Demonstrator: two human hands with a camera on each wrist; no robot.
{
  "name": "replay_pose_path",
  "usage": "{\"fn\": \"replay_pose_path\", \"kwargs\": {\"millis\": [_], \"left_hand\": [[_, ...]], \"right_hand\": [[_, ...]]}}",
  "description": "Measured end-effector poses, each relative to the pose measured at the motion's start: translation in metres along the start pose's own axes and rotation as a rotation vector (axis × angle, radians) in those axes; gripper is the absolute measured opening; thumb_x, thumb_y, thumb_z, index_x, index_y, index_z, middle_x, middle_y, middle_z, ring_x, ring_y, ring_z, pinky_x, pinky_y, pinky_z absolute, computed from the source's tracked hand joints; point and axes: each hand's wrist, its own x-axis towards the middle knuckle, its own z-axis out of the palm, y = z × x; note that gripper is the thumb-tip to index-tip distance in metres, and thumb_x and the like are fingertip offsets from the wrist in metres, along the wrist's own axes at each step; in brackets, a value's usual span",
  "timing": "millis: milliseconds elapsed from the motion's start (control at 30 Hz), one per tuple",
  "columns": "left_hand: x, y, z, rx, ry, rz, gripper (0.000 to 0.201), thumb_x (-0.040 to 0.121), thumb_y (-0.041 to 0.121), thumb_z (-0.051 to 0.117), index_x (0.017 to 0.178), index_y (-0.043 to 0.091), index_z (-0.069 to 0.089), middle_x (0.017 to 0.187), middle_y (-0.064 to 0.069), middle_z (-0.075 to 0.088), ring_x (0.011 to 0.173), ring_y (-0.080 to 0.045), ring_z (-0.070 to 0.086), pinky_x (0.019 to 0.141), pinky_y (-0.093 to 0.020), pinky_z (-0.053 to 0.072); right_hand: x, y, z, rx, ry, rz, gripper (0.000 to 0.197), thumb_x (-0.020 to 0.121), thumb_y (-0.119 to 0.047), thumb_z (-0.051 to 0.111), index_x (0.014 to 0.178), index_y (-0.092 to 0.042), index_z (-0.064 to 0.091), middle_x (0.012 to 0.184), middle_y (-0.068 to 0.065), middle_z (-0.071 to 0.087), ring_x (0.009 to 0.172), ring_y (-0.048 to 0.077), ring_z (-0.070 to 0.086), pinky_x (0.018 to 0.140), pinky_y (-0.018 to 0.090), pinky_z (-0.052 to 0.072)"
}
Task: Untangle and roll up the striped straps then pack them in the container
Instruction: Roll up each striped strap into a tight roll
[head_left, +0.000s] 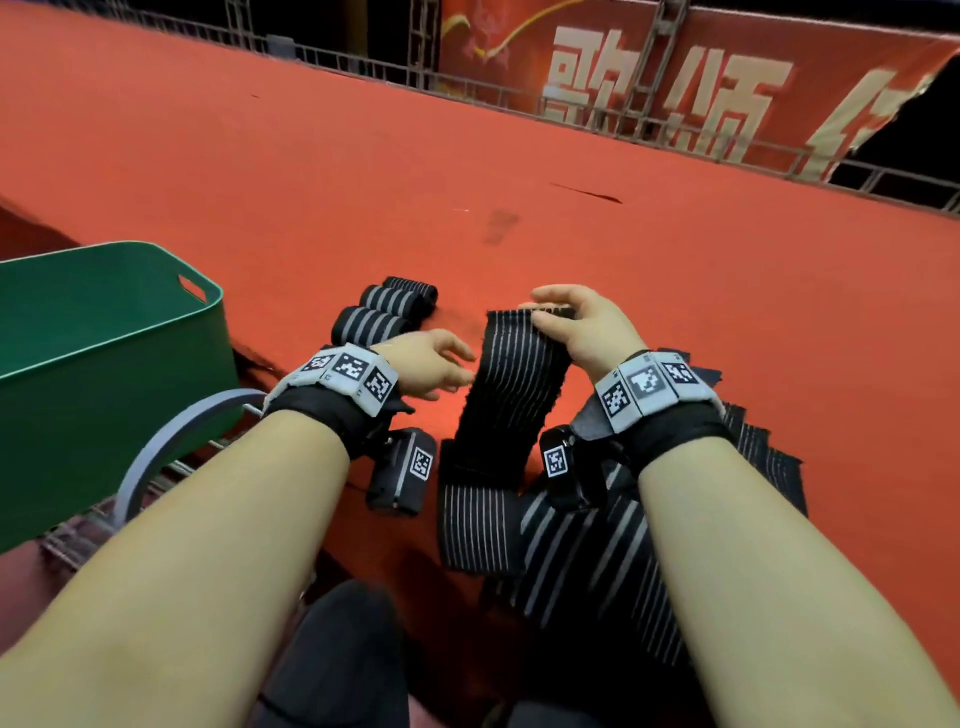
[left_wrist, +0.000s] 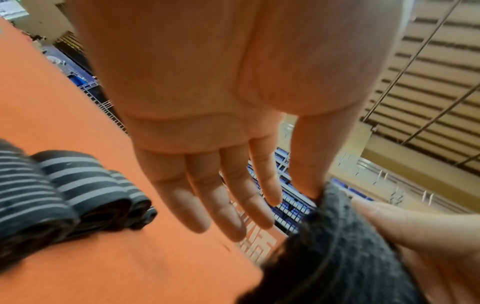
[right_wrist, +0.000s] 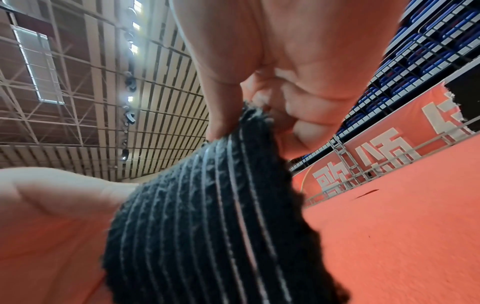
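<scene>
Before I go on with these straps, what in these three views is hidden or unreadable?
- Green container floor: head view, near wall hides it; contents unknown.
- Loose strap pile: head view, right forearm covers it; count and tangles unclear.
- Left hand thumb tip: left wrist view, behind the held strap.
- Right hand grip: right wrist view, blurred, fingertips behind strap.

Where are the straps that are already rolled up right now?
In the head view the three rolled straps lie in a row on the red surface, just beyond the left hand and right of the green container, not inside it.
</scene>
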Motion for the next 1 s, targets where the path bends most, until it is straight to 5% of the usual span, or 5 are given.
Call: {"fn": "replay_pose_path", "kwargs": {"millis": [233, 500, 633, 800, 1000], "left_hand": [[-0.016, 0.024, -0.004, -0.196, 0.114, 0.187, 0.013, 0.092, 0.010, 0.054, 0.099, 0.021, 0.056, 0.095, 0.001, 0.062, 0.085, -0.012, 0.060, 0.086, -0.030, 0.048], [-0.031, 0.025, 0.016, -0.199, 0.224, 0.340, 0.016, 0.093, 0.015, 0.053, 0.089, 0.031, 0.055, 0.089, -0.001, 0.058, 0.075, -0.013, 0.059, 0.060, -0.024, 0.051], [-0.032, 0.023, 0.018, -0.189, 0.289, 0.382, 0.025, 0.090, 0.007, 0.055, 0.082, 0.031, 0.057, 0.082, 0.003, 0.056, 0.066, -0.011, 0.054, 0.056, -0.021, 0.044], [-0.035, 0.026, 0.027, -0.450, 0.292, 0.343, 0.031, 0.089, -0.003, 0.047, 0.078, 0.022, 0.061, 0.081, 0.000, 0.056, 0.066, -0.012, 0.055, 0.056, -0.023, 0.046], [-0.035, 0.032, 0.031, -0.496, 0.224, 0.151, 0.027, 0.098, 0.038, 0.038, 0.097, 0.018, 0.054, 0.085, 0.001, 0.051, 0.058, -0.008, 0.049, 0.047, -0.020, 0.045]], "right_hand": [[-0.023, -0.004, 0.003, 0.028, 0.043, -0.115, 0.017, 0.087, -0.012, 0.064, 0.083, -0.028, 0.060, 0.086, -0.004, 0.063, 0.083, 0.015, 0.062, 0.070, 0.027, 0.049], [-0.047, -0.001, 0.005, -0.026, 0.114, -0.229, 0.010, 0.087, -0.013, 0.063, 0.095, -0.019, 0.064, 0.089, -0.016, 0.060, 0.087, 0.000, 0.056, 0.076, 0.007, 0.044], [-0.057, 0.005, -0.002, 0.091, 0.071, -0.140, 0.015, 0.090, -0.010, 0.059, 0.094, -0.024, 0.063, 0.095, -0.003, 0.061, 0.093, 0.019, 0.063, 0.070, 0.031, 0.058], [-0.064, 0.005, -0.009, 0.163, 0.098, -0.184, 0.023, 0.085, -0.001, 0.062, 0.082, -0.023, 0.067, 0.089, 0.000, 0.067, 0.077, 0.015, 0.067, 0.072, 0.025, 0.057], [-0.064, 0.008, -0.005, 0.072, 0.224, -0.338, 0.032, 0.082, 0.000, 0.065, 0.078, -0.032, 0.064, 0.098, -0.005, 0.054, 0.079, 0.004, 0.059, 0.080, 0.014, 0.049]]}}
